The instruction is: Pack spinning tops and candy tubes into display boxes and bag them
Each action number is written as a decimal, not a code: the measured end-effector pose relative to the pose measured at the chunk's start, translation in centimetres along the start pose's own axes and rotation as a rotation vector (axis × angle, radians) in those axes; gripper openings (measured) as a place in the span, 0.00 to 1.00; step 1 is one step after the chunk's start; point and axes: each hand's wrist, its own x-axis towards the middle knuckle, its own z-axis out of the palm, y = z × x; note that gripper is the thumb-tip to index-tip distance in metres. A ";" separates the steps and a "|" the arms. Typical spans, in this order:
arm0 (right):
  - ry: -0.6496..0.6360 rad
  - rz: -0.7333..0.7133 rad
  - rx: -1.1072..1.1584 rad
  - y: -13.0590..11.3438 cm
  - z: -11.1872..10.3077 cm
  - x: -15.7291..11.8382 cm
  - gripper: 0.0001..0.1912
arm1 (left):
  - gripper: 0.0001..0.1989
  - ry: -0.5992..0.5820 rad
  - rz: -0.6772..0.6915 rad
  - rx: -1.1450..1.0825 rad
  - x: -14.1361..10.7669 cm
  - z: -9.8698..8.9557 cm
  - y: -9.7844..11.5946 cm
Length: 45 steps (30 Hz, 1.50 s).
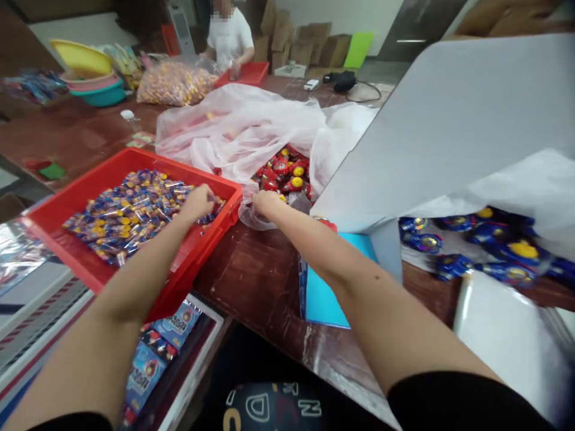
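Observation:
My left hand [197, 205] is over the right end of a red tray [179, 170], its fingers closed on something too small to make out. The tray holds many small wrapped pieces [130, 209] in blue, orange and clear film. My right hand [266, 203] is closed at the edge of a clear plastic bag [256, 220], just right of the tray's corner. Behind it, red toys with yellow knobs [281, 170] lie in a large translucent white bag [233, 120].
A blue box [330, 293] stands under my right forearm, beside a big grey-white board [440, 120]. Blue toys [494, 239] lie at the right. Across the table are a person [230, 36], a bag of orange pieces [175, 82] and stacked basins [99, 93]. Packets [146, 371] lie below the tray.

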 end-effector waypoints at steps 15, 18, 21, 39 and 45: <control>0.519 -0.259 1.211 0.6 7.6 -20.8 0.18 | 0.17 -0.476 -0.344 -1.638 -23.5 3.3 7.9; 0.595 -0.324 1.156 1.1 9.0 -21.8 0.18 | 0.18 -0.540 -0.362 -1.656 -23.7 4.4 8.9; 0.611 -0.493 1.052 2.2 9.6 -22.5 0.18 | 0.16 -0.559 -0.132 -1.453 -23.8 4.4 9.2; 0.582 -0.277 0.504 6.8 13.6 -30.6 0.28 | 0.14 -0.220 0.576 -0.728 -24.0 7.5 11.0; 0.552 0.053 0.909 6.4 13.5 -32.8 0.26 | 0.33 0.159 0.798 -0.505 -25.5 10.0 14.0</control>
